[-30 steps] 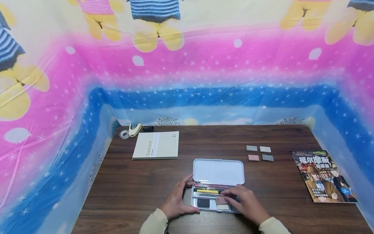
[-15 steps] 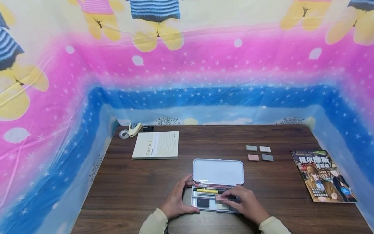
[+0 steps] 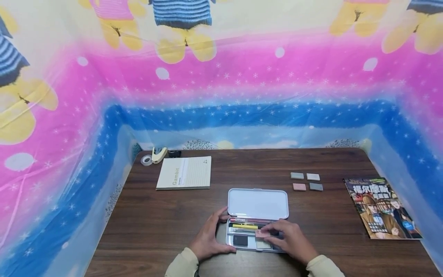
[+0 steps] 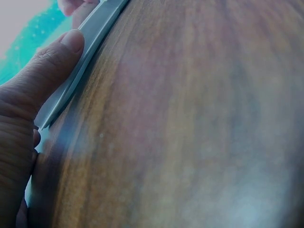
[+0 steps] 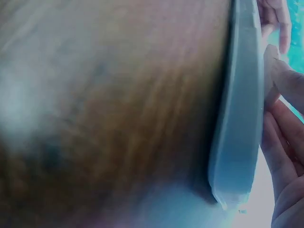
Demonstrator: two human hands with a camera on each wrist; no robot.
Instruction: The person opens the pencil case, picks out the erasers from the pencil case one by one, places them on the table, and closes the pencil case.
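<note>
An open white pencil case [image 3: 257,202] lies on the dark wood table with its lid tipped back. My left hand [image 3: 209,239] grips the case's left end, thumb at the front edge and fingers toward the back corner. Between thumb and fingertips, my right hand [image 3: 294,239] pinches a pink eraser [image 3: 258,233] just over the case's front compartment. A pale eraser [image 3: 263,244] lies beneath it, partly covered by the hand. To the left in that compartment sits a black eraser [image 3: 240,240]. Behind them lie several pens, among them a yellow pencil [image 3: 244,226].
Several small erasers [image 3: 299,187] stand in two rows behind and right of the case. A magazine [image 3: 382,209] lies at the right. A notebook [image 3: 185,172], a stapler [image 3: 159,154], a tape roll [image 3: 146,160] and a black binder clip [image 3: 174,154] are at the back left.
The right hand has lifted the pink eraser and shifted it slightly left, uncovering more of the pale eraser. The left hand has stayed on the case.
</note>
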